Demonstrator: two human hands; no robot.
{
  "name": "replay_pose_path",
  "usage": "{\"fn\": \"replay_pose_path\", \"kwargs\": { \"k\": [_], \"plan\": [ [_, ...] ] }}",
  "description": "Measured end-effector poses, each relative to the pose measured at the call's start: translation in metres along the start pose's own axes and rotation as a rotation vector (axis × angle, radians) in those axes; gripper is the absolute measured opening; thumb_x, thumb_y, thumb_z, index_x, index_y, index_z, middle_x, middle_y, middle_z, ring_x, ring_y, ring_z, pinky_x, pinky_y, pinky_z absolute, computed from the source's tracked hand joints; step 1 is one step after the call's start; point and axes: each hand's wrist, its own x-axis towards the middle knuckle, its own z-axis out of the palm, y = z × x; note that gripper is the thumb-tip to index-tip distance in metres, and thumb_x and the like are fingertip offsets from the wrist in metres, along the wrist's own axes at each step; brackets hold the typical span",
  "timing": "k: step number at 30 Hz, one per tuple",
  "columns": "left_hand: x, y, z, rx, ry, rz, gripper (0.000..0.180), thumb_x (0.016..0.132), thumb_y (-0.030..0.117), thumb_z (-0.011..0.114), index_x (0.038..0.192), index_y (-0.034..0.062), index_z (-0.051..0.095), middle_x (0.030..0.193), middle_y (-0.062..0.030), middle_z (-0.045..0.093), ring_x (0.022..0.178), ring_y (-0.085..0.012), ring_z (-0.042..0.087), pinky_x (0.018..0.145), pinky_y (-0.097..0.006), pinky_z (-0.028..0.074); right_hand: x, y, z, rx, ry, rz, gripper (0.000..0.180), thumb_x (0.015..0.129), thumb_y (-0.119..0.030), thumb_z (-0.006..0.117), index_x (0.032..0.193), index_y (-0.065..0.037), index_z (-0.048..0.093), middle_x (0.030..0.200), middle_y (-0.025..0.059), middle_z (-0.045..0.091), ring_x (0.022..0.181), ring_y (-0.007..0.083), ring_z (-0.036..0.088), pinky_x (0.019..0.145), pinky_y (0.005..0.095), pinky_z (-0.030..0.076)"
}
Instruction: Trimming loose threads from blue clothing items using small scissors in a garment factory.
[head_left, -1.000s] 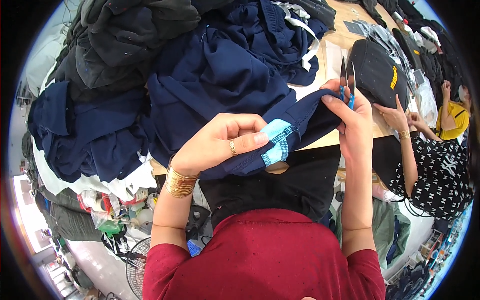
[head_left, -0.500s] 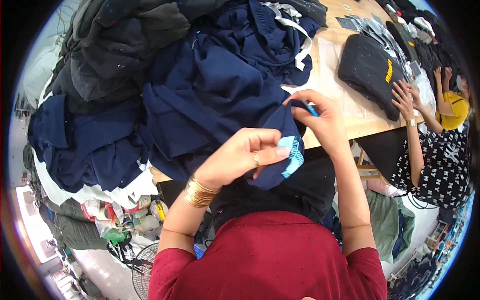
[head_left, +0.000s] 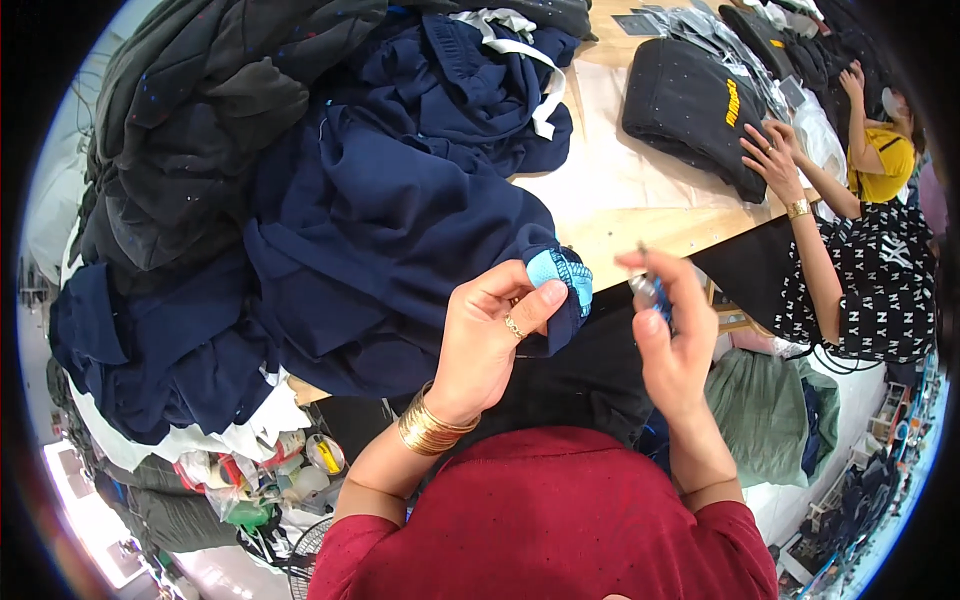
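My left hand (head_left: 485, 340) pinches the edge of a navy garment (head_left: 390, 230) between thumb and fingers. At that edge a light blue piece (head_left: 541, 268) with dark overlock stitching shows, turned outward. The rest of the garment spreads over the table, with a gathered waistband and a white drawstring (head_left: 545, 85) at its far end. My right hand (head_left: 682, 345) is to the right of the pinched edge, apart from the cloth. Its fingers close round small blue-and-metal thread snips (head_left: 648, 289), partly blurred by motion.
Dark grey garments (head_left: 200, 130) pile up at far left, with more navy cloth (head_left: 150, 350) nearer. On the wooden table (head_left: 640, 225) at right, a co-worker's hands (head_left: 775, 165) rest on a folded black garment (head_left: 680, 115). Plastic bags (head_left: 680, 22) lie beyond it.
My right hand has let go of the cloth and moved down and right with the snips. The left hand has raised the pinched edge. The whole view has shifted slightly.
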Motion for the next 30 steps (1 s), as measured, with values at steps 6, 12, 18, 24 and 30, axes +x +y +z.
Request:
{"fn": "replay_pose_path", "kwargs": {
  "k": [6,12,18,24,30],
  "plan": [
    [0.001,-0.007,0.007,-0.013,0.011,0.095,0.012,0.083,0.008,0.064,0.092,0.0008,0.064,0.081,0.0012,0.061,0.067,-0.0031,0.05,0.059,-0.019,0.04,-0.013,-0.002,0.003,-0.226,-0.029,0.004,0.03,0.074,-0.023,0.072,0.09,-0.002,0.058,0.065,0.0073,0.055,0.052,0.0164,0.051,0.05,0.0254,0.042],
    [0.0,-0.009,0.013,-0.066,0.03,0.105,0.012,0.084,0.008,0.063,0.094,0.0008,0.064,0.083,0.0011,0.061,0.069,-0.0032,0.05,0.059,-0.018,0.04,-0.013,0.0,0.006,-0.291,-0.011,-0.041,0.027,0.074,-0.024,0.072,0.086,-0.003,0.06,0.066,0.0071,0.058,0.053,0.0182,0.055,0.049,0.027,0.042],
    [-0.002,-0.014,0.017,-0.078,0.047,0.128,0.016,0.084,0.009,0.063,0.098,0.0014,0.063,0.086,0.0009,0.062,0.071,-0.0031,0.051,0.059,-0.018,0.04,-0.013,0.001,0.008,-0.322,0.024,-0.089,0.027,0.073,-0.024,0.073,0.086,-0.004,0.061,0.065,0.0058,0.058,0.053,0.0174,0.054,0.048,0.0271,0.042],
    [-0.003,-0.018,0.02,-0.081,0.056,0.137,0.016,0.084,0.008,0.062,0.099,0.002,0.063,0.086,0.0009,0.063,0.071,-0.0029,0.051,0.059,-0.018,0.04,-0.014,0.001,0.01,-0.323,0.057,-0.088,0.026,0.072,-0.024,0.073,0.085,-0.004,0.061,0.065,0.0049,0.058,0.053,0.0172,0.053,0.048,0.0273,0.042],
    [-0.003,-0.025,0.022,-0.09,0.055,0.222,0.015,0.085,0.009,0.062,0.098,0.0015,0.063,0.088,0.0001,0.063,0.072,-0.0038,0.052,0.06,-0.019,0.041,-0.014,-0.003,0.01,-0.317,0.063,-0.056,0.025,0.073,-0.024,0.073,0.084,-0.004,0.061,0.065,0.0056,0.057,0.053,0.0185,0.054,0.049,0.0279,0.042]
  ]
}}
